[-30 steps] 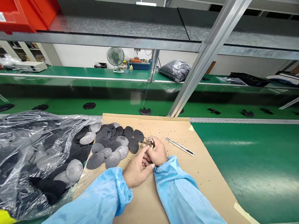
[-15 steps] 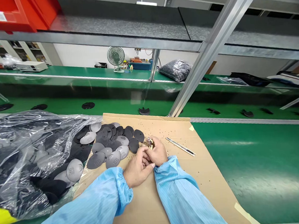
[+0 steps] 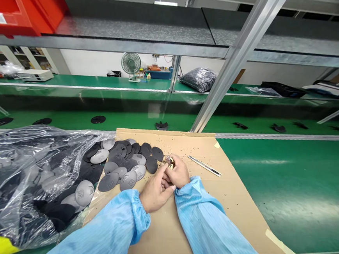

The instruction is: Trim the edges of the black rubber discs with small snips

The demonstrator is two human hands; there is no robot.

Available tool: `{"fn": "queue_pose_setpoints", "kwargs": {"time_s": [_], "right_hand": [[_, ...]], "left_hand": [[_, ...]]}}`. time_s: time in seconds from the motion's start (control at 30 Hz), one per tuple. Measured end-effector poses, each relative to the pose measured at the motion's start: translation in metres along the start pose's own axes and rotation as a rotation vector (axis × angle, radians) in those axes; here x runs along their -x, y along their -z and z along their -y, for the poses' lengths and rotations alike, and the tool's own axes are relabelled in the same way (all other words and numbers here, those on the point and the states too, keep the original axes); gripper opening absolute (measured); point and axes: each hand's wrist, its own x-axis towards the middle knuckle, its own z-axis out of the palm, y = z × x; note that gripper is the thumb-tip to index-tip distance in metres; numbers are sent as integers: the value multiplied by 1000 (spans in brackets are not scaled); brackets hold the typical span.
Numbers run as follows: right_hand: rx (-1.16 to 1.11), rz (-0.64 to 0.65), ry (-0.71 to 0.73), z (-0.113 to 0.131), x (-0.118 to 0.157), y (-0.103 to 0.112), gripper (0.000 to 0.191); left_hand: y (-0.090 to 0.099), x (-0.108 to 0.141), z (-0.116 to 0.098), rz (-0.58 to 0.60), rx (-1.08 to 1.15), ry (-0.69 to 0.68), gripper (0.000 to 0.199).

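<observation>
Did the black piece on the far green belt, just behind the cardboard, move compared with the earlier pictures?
Yes. The black piece has moved left along the belt: earlier it lay nearer the slanted metal post, while the cardboard kept its place.

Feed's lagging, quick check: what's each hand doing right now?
Left hand: fingers curled against the right hand, grip unclear.
Right hand: closed on a small part.
</observation>
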Motion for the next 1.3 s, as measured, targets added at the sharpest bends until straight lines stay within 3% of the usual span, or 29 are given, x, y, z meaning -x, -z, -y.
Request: {"fn": "queue_pose_setpoints", "kwargs": {"time_s": [1.03, 1.3], "right_hand": [[5, 22, -16, -1, 0, 0, 21], [18, 27, -16, -3, 0, -1, 22]], "left_hand": [[0, 0, 0, -5, -50, -14, 62], [0, 0, -4, -5, 27, 4, 44]]}}
